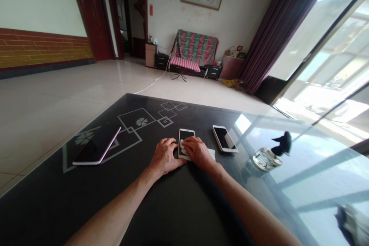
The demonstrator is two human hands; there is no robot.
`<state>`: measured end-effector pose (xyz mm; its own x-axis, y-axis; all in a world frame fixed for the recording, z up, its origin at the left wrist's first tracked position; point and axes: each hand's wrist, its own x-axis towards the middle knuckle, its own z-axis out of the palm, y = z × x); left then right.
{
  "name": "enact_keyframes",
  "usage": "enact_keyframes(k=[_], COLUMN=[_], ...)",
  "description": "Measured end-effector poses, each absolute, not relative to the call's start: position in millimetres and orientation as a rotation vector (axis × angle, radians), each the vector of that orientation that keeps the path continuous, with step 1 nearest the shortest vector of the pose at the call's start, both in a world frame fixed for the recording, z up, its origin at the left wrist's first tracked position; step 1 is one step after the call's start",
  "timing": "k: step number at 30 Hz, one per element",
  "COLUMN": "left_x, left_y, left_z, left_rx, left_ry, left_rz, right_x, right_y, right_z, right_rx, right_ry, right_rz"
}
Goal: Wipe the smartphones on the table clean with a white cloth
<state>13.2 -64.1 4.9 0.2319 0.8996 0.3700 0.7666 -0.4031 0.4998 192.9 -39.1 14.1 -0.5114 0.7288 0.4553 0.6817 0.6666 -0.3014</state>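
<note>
A white smartphone (186, 133) lies face up on the dark tabletop in front of me. My left hand (165, 156) grips its left side and near edge, with the thumb along the bottom. On the screen, the bent fingers of my right hand (199, 153) press a crumpled white tissue (182, 149). Part of a white piece (212, 154), perhaps of the same tissue, shows to the right of that hand. My hands cover much of the phone's lower part. Just to the right lies a second white smartphone (225, 139), also with a dark screen.
A tablet (98, 147) with a light edge lies at the left. On the right is a clear spray bottle (265, 160) with a black head. A blurred grey-and-white object (353, 221) sits at the lower right. The glossy table (161, 211) reflects window light.
</note>
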Motion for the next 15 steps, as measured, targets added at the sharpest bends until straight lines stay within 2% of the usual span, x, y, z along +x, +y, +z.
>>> enact_keyframes(k=[15], left_x=[13], left_y=[-63], left_z=[6], left_rx=[2.33], left_ry=[1.609], left_rz=[0.898], right_x=[180], right_y=[23], right_z=[12], right_rx=[-1.235], right_ry=[-2.302], right_rz=[-0.036])
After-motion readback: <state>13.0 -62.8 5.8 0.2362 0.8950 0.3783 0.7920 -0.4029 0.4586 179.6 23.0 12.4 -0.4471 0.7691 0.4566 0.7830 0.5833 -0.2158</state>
